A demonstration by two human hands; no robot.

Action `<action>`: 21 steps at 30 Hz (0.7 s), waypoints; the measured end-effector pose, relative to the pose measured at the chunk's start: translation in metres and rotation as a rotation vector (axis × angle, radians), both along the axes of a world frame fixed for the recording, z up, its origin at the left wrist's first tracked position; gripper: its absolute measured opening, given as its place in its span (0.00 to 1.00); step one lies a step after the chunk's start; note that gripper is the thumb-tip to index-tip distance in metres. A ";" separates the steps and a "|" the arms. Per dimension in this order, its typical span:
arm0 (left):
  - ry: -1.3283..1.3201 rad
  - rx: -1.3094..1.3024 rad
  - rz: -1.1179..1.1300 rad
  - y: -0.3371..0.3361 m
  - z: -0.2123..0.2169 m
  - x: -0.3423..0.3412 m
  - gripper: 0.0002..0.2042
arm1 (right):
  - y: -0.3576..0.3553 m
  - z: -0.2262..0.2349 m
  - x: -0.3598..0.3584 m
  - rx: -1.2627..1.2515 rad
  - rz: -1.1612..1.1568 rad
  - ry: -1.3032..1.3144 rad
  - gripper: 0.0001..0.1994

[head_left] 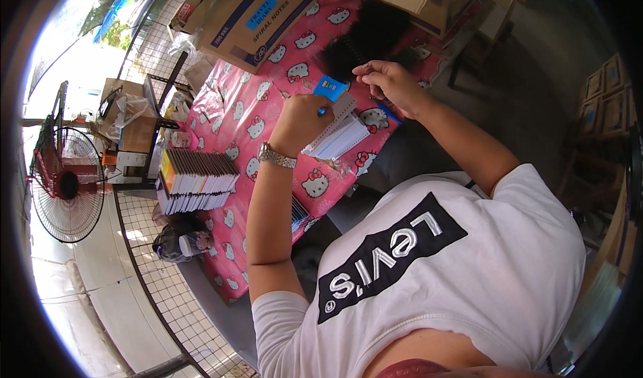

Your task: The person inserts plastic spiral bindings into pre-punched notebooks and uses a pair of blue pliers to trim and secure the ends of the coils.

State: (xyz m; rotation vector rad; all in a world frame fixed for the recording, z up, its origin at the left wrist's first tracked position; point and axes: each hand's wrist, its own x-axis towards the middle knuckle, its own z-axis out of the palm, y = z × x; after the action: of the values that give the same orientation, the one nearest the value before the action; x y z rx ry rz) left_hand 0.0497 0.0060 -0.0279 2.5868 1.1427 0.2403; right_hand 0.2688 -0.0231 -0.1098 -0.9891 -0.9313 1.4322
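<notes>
Currently left hand (299, 122), frame centre, is clenched on a small notepad (338, 129) with white pages and blue cover, held over the pink cartoon-cat tablecloth (231, 120). Right hand (388, 82), just up and right, has fingers pinched at a pile of black spiral bindings (368, 39); can't tell if one is gripped. Stack of finished notebooks (196, 180) sits left of centre, cardboard box (248, 13) top, fan (63, 183) far left

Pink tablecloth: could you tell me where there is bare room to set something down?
The pink tablecloth is bare between the stack of notebooks and the cardboard box. It is crowded near the left hand, which holds a notepad, and near the black pile.
</notes>
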 end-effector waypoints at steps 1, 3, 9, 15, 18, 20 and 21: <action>0.023 -0.002 0.004 0.000 0.002 0.002 0.11 | 0.001 0.001 0.000 -0.011 0.019 0.007 0.12; 0.020 0.020 0.001 -0.002 0.000 0.002 0.10 | 0.000 0.001 0.001 -0.029 0.057 -0.051 0.13; -0.118 0.138 0.059 -0.013 -0.010 -0.001 0.10 | -0.027 -0.011 -0.016 0.633 -0.128 -0.850 0.15; -0.005 0.187 -0.037 -0.021 -0.013 -0.003 0.12 | -0.026 0.008 -0.022 0.042 0.121 -0.388 0.16; 0.008 0.152 -0.031 -0.018 -0.007 -0.001 0.13 | -0.024 0.016 -0.018 -0.023 0.140 -0.232 0.17; -0.021 0.091 -0.047 -0.008 -0.007 -0.007 0.14 | -0.019 0.009 -0.016 -0.017 0.135 -0.202 0.19; -0.022 0.089 -0.039 -0.006 -0.007 -0.008 0.14 | -0.020 0.009 -0.015 -0.020 0.148 -0.186 0.19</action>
State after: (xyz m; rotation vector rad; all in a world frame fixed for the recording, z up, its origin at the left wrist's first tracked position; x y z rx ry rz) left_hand 0.0416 0.0001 -0.0354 2.6739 1.0963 0.3166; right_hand 0.2538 -0.0431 -0.1005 -1.1013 -1.1485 1.4927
